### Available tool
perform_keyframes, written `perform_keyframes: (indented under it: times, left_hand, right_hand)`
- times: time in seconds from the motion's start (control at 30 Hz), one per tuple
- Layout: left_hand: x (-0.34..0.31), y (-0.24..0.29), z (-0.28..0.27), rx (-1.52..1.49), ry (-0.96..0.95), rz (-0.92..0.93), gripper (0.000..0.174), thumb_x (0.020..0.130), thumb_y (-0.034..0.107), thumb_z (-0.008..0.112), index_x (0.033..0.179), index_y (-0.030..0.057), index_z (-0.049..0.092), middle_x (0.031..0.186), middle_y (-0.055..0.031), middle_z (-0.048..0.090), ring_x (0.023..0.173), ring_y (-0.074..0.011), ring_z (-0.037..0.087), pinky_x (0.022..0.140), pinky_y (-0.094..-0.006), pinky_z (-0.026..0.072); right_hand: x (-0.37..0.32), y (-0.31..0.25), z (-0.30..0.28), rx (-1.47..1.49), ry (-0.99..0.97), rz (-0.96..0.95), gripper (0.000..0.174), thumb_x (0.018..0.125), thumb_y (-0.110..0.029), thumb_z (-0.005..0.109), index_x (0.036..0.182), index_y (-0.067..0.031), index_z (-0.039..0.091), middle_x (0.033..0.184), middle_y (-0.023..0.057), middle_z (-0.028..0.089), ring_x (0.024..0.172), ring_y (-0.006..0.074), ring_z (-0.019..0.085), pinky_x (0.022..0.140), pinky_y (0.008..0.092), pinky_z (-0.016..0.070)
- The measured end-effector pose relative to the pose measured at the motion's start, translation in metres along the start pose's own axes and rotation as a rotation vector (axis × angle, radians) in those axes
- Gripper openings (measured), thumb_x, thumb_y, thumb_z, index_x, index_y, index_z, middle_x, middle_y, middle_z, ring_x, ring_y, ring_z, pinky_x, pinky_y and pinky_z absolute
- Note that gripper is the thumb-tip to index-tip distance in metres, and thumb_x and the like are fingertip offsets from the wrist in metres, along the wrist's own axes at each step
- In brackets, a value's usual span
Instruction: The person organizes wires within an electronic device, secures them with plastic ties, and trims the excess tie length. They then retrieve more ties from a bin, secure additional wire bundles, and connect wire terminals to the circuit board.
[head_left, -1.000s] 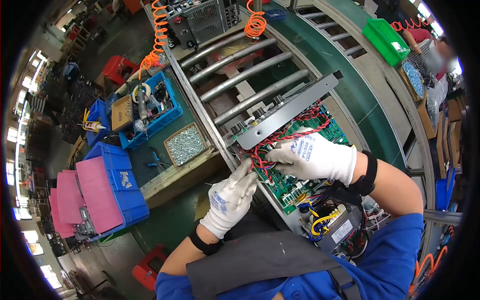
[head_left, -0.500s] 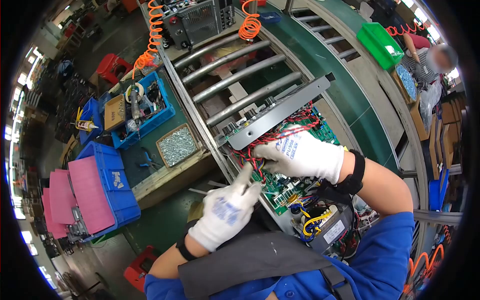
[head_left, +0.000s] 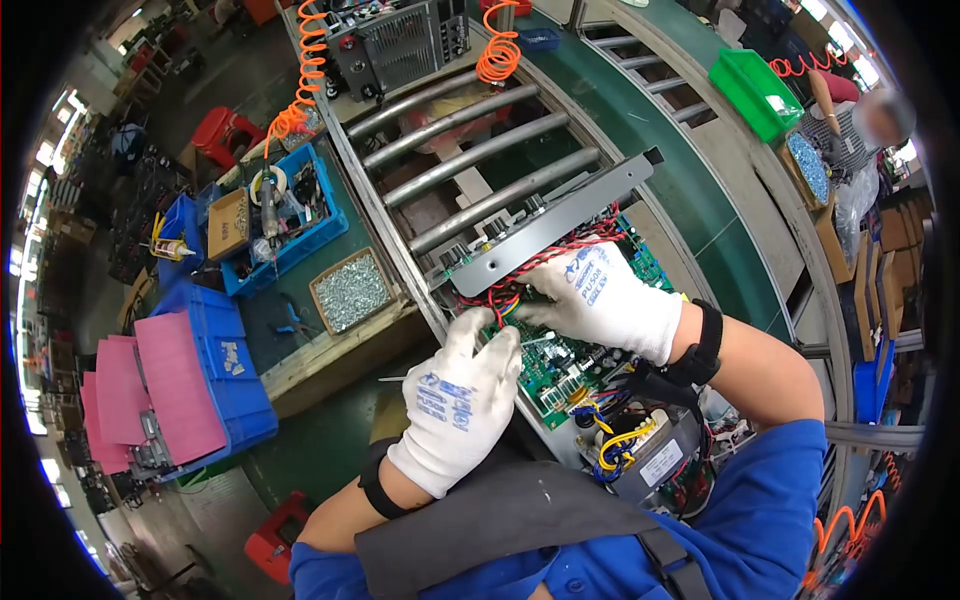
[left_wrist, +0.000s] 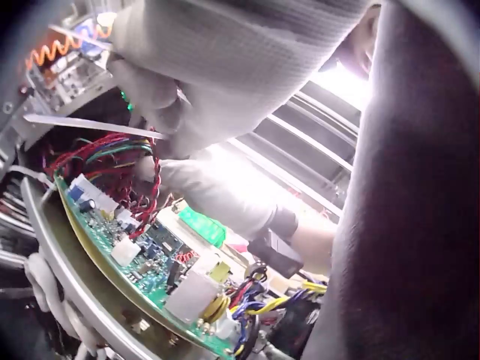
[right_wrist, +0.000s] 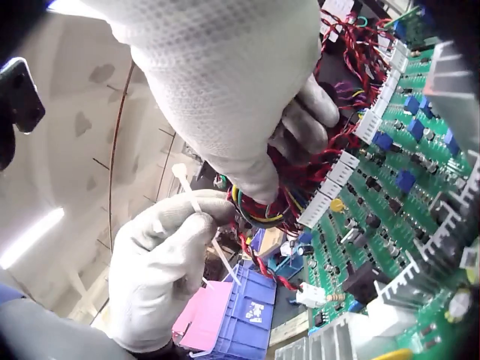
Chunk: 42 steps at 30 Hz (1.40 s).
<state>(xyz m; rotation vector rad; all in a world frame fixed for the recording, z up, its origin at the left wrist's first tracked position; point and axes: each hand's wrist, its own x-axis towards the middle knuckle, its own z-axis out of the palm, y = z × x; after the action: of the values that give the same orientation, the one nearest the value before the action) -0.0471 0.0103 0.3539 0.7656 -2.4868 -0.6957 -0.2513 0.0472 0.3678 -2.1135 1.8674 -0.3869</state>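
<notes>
In the head view both hands wear white gloves and meet at a bundle of red, black and coloured wires (head_left: 492,302) by the left end of a grey panel (head_left: 570,222). My left hand (head_left: 455,415) pinches a white cable tie (right_wrist: 180,174) between thumb and forefinger, its strap slanting across the fingers in the right wrist view. With curled fingers, my right hand (head_left: 610,300) grips the wire bundle (right_wrist: 289,169) above the green circuit board (right_wrist: 352,247). A twisted red and black wire (right_wrist: 255,262) runs down to a white connector on that board.
A transformer (head_left: 662,462) with yellow and blue leads sits near my body. Metal rollers (head_left: 480,150) stretch beyond the panel. At left stand a carton of screws (head_left: 352,290), pliers (head_left: 293,318), a blue tool tray (head_left: 335,215) and a blue bin (head_left: 235,370). Another person is at far right.
My left hand drew back from the wires with the cable tie, then came forward again to the bundle. The right hand stays at the wires. The head view has shifted slightly.
</notes>
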Motion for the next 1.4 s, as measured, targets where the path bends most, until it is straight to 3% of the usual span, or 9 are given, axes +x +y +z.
perform_keyframes:
  times: [0.27, 0.43, 0.53, 0.6, 0.67, 0.7, 0.87, 0.93, 1.4]
  left_hand:
    - [-0.002, -0.023, -0.003, 0.104, -0.07, 0.195, 0.02, 0.08, 0.014, 0.066, 0.1, 0.0096, 0.068, 0.112, -0.0084, 0.065, 0.078, -0.0244, 0.068, 0.068, -0.0337, 0.0543]
    - [-0.009, 0.001, -0.009, -0.182, 0.015, 0.399, 0.031, 0.08, 0.007, 0.065, 0.111, 0.007, 0.068, 0.091, -0.013, 0.069, 0.077, -0.0238, 0.068, 0.067, -0.0315, 0.0542]
    - [-0.002, -0.006, 0.01, -0.185, -0.257, -0.196, 0.033, 0.084, 0.007, 0.062, 0.116, 0.0002, 0.064, 0.087, -0.0108, 0.069, 0.076, -0.0185, 0.068, 0.068, -0.0298, 0.0526]
    - [-0.01, -0.031, 0.027, -0.411, -0.137, -0.194, 0.037, 0.088, 0.012, 0.06, 0.124, 0.0012, 0.059, 0.08, -0.0117, 0.068, 0.059, -0.0152, 0.062, 0.054, -0.0307, 0.0472]
    - [-0.006, -0.007, 0.014, -0.868, -0.308, -0.743, 0.035, 0.09, 0.01, 0.059, 0.124, 0.0004, 0.059, 0.079, -0.0097, 0.069, 0.051, -0.0055, 0.051, 0.045, -0.0237, 0.0395]
    - [0.007, 0.006, 0.003, -0.947, -0.331, -0.853, 0.033, 0.093, 0.011, 0.059, 0.122, -0.0044, 0.058, 0.081, -0.0089, 0.07, 0.043, 0.0006, 0.038, 0.038, -0.0162, 0.0276]
    - [0.003, 0.003, 0.032, -1.014, -0.103, -0.879, 0.025, 0.094, 0.012, 0.06, 0.111, -0.0063, 0.061, 0.081, -0.0116, 0.07, 0.041, -0.0013, 0.042, 0.036, -0.0169, 0.0319]
    - [0.001, 0.003, 0.04, -1.059, 0.008, -0.879, 0.019, 0.094, 0.011, 0.059, 0.103, -0.0049, 0.063, 0.081, -0.0118, 0.07, 0.04, -0.0016, 0.041, 0.036, -0.0174, 0.0314]
    - [-0.003, -0.004, 0.054, -1.149, 0.148, -0.849, 0.013, 0.091, 0.013, 0.066, 0.096, 0.0009, 0.065, 0.063, 0.0047, 0.049, 0.047, -0.0022, 0.04, 0.039, -0.0201, 0.0348]
  right_hand:
    - [0.003, 0.026, 0.017, 0.218, 0.042, -0.261, 0.044, 0.082, -0.032, 0.071, 0.117, -0.0064, 0.066, 0.111, 0.014, 0.067, 0.102, 0.0295, 0.065, 0.084, 0.0354, 0.0521]
    - [0.013, 0.021, 0.017, 0.174, -0.125, -0.027, 0.035, 0.085, -0.031, 0.067, 0.108, -0.0036, 0.067, 0.099, 0.0144, 0.069, 0.085, 0.0301, 0.067, 0.074, 0.0345, 0.0537]
    - [0.006, 0.024, 0.014, 0.358, -0.087, 0.066, 0.041, 0.084, -0.033, 0.069, 0.108, 0.0001, 0.067, 0.097, 0.0153, 0.069, 0.082, 0.0284, 0.068, 0.073, 0.0348, 0.0536]
    - [0.011, 0.05, 0.04, 0.42, 0.081, -0.287, 0.046, 0.082, -0.035, 0.071, 0.109, 0.0022, 0.066, 0.095, 0.0168, 0.068, 0.084, 0.0264, 0.068, 0.074, 0.0337, 0.0535]
    - [0.008, 0.034, 0.025, 0.792, -0.186, 0.167, 0.045, 0.082, -0.033, 0.071, 0.11, 0.0027, 0.065, 0.098, 0.0186, 0.068, 0.092, 0.0271, 0.067, 0.081, 0.0323, 0.0522]
    - [0.011, 0.034, 0.018, 0.653, -0.148, 0.01, 0.042, 0.083, -0.029, 0.07, 0.109, 0.003, 0.065, 0.098, 0.0196, 0.067, 0.089, 0.0256, 0.066, 0.078, 0.0335, 0.0519]
    - [0.013, 0.033, 0.008, 0.415, -0.033, -0.393, 0.035, 0.09, -0.03, 0.063, 0.1, 0.0037, 0.064, 0.088, 0.0171, 0.068, 0.08, 0.0229, 0.067, 0.07, 0.0334, 0.0532]
    - [0.012, 0.025, -0.013, 0.858, -0.465, 0.209, 0.037, 0.098, -0.034, 0.053, 0.092, 0.0017, 0.064, 0.078, 0.0124, 0.067, 0.068, 0.0188, 0.066, 0.062, 0.0289, 0.0529]
    - [0.011, 0.011, -0.003, 1.005, -0.411, 0.268, 0.04, 0.096, -0.037, 0.057, 0.089, 0.0001, 0.069, 0.068, 0.0054, 0.067, 0.054, 0.0076, 0.056, 0.048, 0.0223, 0.0437]
